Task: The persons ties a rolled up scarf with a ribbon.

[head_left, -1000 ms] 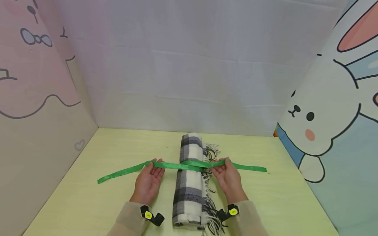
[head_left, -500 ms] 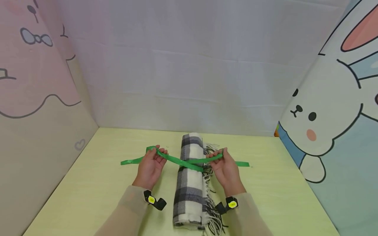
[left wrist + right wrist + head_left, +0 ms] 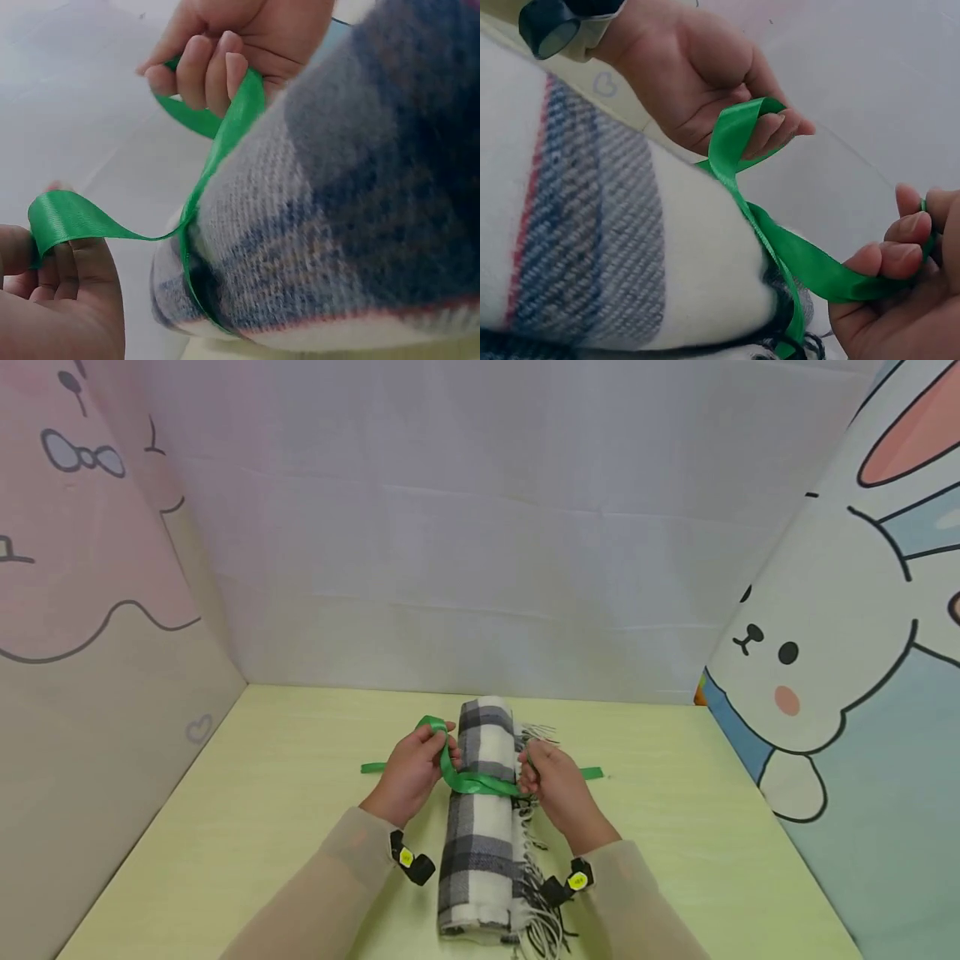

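A rolled black-grey-and-white checked scarf (image 3: 480, 856) with fringe along its right side lies lengthwise in the head view. Around its middle runs a green ribbon (image 3: 480, 784), whose two parts cross on top. My left hand (image 3: 408, 775), at the roll's left side, pinches one part; the ribbon (image 3: 731, 139) loops up over its fingers in the right wrist view. On the other side, my right hand (image 3: 561, 787) curls its fingers round the other part. In the left wrist view this ribbon part (image 3: 236, 124) stretches from the crossing up to the right hand (image 3: 247, 37).
The pale yellow table (image 3: 285, 827) extends on both sides of the roll. A white cloth backdrop (image 3: 480, 568) stands behind it, with printed cartoon panels at left and right. Each wrist wears a black strap with a camera.
Both hands have come in closer to the roll, drawing the ribbon's free ends inward. My right fingers have curled tighter, and the raised ribbon parts now cross low on the scarf.
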A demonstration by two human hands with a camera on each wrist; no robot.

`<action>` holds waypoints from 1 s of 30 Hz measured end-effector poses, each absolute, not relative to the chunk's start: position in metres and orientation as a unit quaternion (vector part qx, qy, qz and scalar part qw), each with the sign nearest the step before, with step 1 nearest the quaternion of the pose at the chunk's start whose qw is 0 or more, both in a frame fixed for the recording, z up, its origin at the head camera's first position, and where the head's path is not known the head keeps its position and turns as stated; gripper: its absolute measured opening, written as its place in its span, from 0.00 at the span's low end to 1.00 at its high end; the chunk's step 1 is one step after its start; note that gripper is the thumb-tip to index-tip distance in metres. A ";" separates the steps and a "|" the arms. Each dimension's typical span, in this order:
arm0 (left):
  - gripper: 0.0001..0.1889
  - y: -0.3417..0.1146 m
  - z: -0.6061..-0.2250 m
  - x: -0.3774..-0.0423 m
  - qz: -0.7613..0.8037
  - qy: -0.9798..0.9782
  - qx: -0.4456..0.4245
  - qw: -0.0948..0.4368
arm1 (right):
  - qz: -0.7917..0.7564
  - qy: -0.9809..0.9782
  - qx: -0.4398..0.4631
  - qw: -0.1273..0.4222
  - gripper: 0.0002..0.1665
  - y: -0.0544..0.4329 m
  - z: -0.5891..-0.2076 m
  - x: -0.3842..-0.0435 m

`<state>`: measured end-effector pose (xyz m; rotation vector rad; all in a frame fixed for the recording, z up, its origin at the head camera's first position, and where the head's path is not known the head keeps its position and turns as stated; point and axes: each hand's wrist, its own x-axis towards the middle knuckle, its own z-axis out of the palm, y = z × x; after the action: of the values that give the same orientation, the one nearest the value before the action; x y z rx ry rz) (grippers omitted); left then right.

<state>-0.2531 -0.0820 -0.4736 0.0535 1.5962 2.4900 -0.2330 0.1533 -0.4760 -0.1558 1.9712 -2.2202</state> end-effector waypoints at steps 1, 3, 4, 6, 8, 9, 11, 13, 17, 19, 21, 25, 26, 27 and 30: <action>0.17 -0.080 -0.472 -0.253 0.825 0.557 0.023 0.096 | -0.731 0.675 -0.056 0.083 0.21 0.153 -0.477 -0.233; 0.18 -0.077 -0.469 -0.252 0.793 0.599 0.038 0.101 | -0.707 0.700 -0.064 0.076 0.21 0.153 -0.478 -0.233; 0.18 -0.075 -0.467 -0.252 0.779 0.617 0.045 0.101 | -0.696 0.710 -0.072 0.074 0.20 0.152 -0.477 -0.233; 0.18 -0.073 -0.465 -0.252 0.758 0.642 0.058 0.101 | -0.682 0.723 -0.089 0.072 0.20 0.150 -0.476 -0.233; 0.18 -0.070 -0.463 -0.252 0.746 0.655 0.069 0.099 | -0.677 0.724 -0.106 0.073 0.20 0.148 -0.474 -0.232; 0.18 -0.069 -0.462 -0.252 0.743 0.658 0.075 0.098 | -0.675 0.725 -0.117 0.076 0.20 0.146 -0.472 -0.232; 0.18 -0.066 -0.460 -0.252 0.736 0.664 0.088 0.097 | -0.669 0.727 -0.133 0.082 0.21 0.144 -0.470 -0.232; 0.17 -0.063 -0.459 -0.252 0.729 0.669 0.105 0.099 | -0.662 0.731 -0.141 0.085 0.20 0.142 -0.467 -0.231; 0.15 -0.056 -0.452 -0.245 0.687 0.705 0.146 0.101 | -0.652 0.738 -0.152 0.087 0.19 0.140 -0.461 -0.231; 0.14 -0.052 -0.447 -0.242 0.657 0.728 0.172 0.095 | -0.650 0.739 -0.159 0.086 0.18 0.139 -0.459 -0.232; 0.15 -0.049 -0.441 -0.238 0.624 0.752 0.195 0.086 | -0.650 0.737 -0.166 0.083 0.17 0.139 -0.457 -0.233; 0.17 -0.045 -0.432 -0.233 0.579 0.784 0.209 0.073 | -0.643 0.740 -0.184 0.073 0.15 0.140 -0.452 -0.233; 0.18 -0.044 -0.429 -0.232 0.571 0.791 0.204 0.074 | -0.643 0.739 -0.187 0.071 0.15 0.140 -0.451 -0.232; 0.18 -0.044 -0.428 -0.232 0.566 0.796 0.200 0.074 | -0.643 0.739 -0.190 0.068 0.15 0.141 -0.451 -0.232; 0.20 -0.043 -0.425 -0.231 0.559 0.803 0.187 0.085 | -0.639 0.741 -0.200 0.056 0.15 0.143 -0.449 -0.232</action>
<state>-0.2310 -0.0432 -0.4251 0.5589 2.3958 1.6670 -0.2321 0.1429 -0.4486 -0.6062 2.2472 -1.9399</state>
